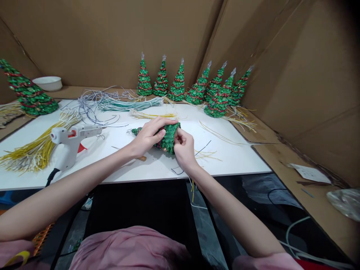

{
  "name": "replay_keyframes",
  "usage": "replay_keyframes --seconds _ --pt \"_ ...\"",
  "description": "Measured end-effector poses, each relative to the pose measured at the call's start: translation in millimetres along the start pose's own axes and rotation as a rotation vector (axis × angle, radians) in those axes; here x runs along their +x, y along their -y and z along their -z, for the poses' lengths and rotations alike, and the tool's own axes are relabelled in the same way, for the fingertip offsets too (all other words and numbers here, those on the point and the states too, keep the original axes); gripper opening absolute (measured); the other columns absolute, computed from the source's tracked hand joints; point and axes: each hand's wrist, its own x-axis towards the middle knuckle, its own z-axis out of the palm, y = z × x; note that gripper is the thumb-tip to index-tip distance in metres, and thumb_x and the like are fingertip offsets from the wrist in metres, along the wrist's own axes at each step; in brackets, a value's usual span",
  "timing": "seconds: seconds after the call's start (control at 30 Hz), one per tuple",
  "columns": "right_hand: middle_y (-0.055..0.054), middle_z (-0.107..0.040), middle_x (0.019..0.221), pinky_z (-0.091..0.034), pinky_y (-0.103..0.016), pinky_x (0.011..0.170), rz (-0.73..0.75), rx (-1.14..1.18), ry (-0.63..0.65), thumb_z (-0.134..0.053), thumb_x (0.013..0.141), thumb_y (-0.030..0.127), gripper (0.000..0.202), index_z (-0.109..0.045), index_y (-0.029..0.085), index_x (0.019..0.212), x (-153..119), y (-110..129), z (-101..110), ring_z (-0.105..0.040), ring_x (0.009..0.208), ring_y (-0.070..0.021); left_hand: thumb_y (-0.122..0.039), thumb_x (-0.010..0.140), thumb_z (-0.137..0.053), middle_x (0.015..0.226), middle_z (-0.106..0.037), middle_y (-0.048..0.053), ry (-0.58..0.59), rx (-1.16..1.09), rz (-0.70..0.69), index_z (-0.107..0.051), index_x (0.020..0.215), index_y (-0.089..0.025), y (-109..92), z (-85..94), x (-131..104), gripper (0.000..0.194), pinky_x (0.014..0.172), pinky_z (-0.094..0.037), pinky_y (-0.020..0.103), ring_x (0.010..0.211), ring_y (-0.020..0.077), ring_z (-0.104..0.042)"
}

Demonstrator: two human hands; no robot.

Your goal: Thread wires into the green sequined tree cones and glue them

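Note:
A small green Christmas tree lies on its side above the white tabletop, its clear tip pointing left and its base facing right. My left hand is wrapped over the tree's middle, thumb and fingers pressing on it. At the base end, my right hand has its fingers curled against the opening. Whatever those fingertips hold inside the base is hidden. Dark and yellow wires lie beside my right wrist. A wooden-handled tool rests partly under my left forearm.
A white glue gun stands at left beside a bundle of yellow wires. Green-white wires lie behind. Several finished trees line the cardboard wall; another tree and a white bowl are back left.

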Motion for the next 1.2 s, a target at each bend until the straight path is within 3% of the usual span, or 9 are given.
replay_keyframes --seconds 0.3,0.7,1.2 --pt "0.004 -0.032 0.057 -0.023 -0.027 0.053 -0.015 0.004 0.028 -0.048 0.068 0.02 0.016 -0.035 0.023 0.06 0 -5 3 -0.032 0.056 -0.0113 -0.031 0.095 -0.04 0.138 -0.056 0.007 0.066 -0.109 0.006 -0.059 0.131 -0.024 3 7.1 1 0.041 0.112 -0.03 0.043 0.131 0.0267 -0.046" --pt "0.005 -0.031 0.057 -0.024 -0.027 0.054 -0.01 0.013 0.016 -0.049 0.068 0.021 0.017 -0.035 0.023 0.059 1 -8 3 -0.031 0.056 -0.0112 -0.037 0.098 -0.033 0.129 -0.059 0.01 0.011 0.082 -0.024 -0.055 0.131 -0.02 -2 -1.8 0 0.043 0.104 -0.034 0.039 0.123 0.0262 -0.05" --pt "0.004 -0.032 0.058 -0.025 -0.027 0.054 -0.014 0.012 -0.002 -0.048 0.068 0.02 0.013 -0.038 0.023 0.06 1 -9 2 -0.03 0.058 -0.0115 -0.039 0.096 -0.033 0.125 -0.06 0.011 -0.041 0.118 0.015 -0.056 0.13 -0.017 -5 -7.3 -1 0.046 0.103 -0.036 0.041 0.117 0.0266 -0.053"
